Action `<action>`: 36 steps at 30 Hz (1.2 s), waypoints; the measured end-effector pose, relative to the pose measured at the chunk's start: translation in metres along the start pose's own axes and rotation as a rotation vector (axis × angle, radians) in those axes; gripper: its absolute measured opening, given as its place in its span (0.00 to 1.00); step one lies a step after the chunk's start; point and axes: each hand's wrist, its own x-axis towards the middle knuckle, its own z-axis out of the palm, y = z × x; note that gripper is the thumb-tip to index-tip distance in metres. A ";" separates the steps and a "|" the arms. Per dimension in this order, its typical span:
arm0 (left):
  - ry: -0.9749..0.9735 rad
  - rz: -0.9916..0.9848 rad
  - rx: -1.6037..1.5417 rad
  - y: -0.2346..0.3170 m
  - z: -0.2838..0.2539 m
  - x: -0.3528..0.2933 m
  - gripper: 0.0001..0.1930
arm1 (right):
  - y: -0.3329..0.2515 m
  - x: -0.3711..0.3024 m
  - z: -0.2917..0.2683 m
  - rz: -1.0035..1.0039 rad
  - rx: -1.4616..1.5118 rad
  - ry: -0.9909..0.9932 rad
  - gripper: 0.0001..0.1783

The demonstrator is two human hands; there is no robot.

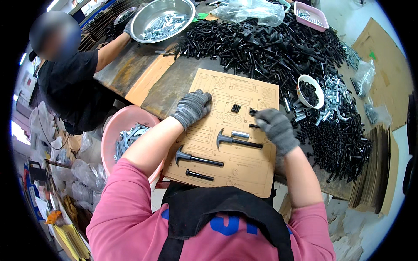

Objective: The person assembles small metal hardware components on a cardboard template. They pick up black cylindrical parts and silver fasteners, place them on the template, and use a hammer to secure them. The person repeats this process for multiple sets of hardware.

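Observation:
My left hand [193, 108], in a grey knit glove, rests on the left side of a printed cardboard sheet [252, 172], fingers slightly bent and holding nothing visible. On the sheet's right side, my gloved right hand [278, 130] has its fingers closed at a small black part [253, 112]. A black bolt [254, 126] lies partly beneath this hand. Beside them sit several short black pieces [236, 108] and a silver sleeve [240, 135]. Two black hammer-shaped pieces, one upper [239, 141] and one lower [200, 159], lie with another black bolt [200, 175].
Heaped black metal parts [261, 45] cover the table's far side. At right are a white bowl [320, 96] of black rings and silver sleeves [333, 93]. A co-worker [72, 80] touches a steel basin [191, 13]. A pink tub [114, 117] stands left, a pink tray [321, 27] far right.

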 end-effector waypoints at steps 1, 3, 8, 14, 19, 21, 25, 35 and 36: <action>0.018 0.001 0.002 -0.002 0.002 0.001 0.12 | -0.010 0.018 0.013 -0.061 -0.033 -0.019 0.06; 0.033 0.036 -0.038 -0.008 0.005 0.003 0.11 | -0.024 0.051 0.043 -0.132 -0.117 -0.031 0.07; -0.155 0.058 -0.173 -0.022 -0.007 0.008 0.12 | -0.066 0.103 0.079 -0.049 -0.305 -0.305 0.12; -0.224 0.030 -0.255 -0.027 -0.009 0.010 0.14 | -0.064 0.119 0.076 0.144 -0.174 -0.464 0.15; -0.231 -0.023 -0.294 -0.022 -0.011 0.012 0.16 | -0.068 0.124 0.085 0.274 -0.334 -0.333 0.15; -0.264 -0.015 -0.275 -0.022 -0.010 0.014 0.16 | -0.072 0.127 0.082 0.294 -0.290 -0.399 0.15; -0.173 0.014 -0.293 -0.015 -0.007 0.010 0.15 | -0.062 0.125 0.070 0.232 -0.291 -0.506 0.12; -0.210 0.006 -0.253 -0.012 -0.005 0.017 0.14 | -0.060 0.116 0.076 0.113 -0.425 -0.410 0.13; -0.207 0.000 -0.264 -0.012 -0.004 0.017 0.14 | -0.060 0.115 0.077 0.118 -0.423 -0.392 0.13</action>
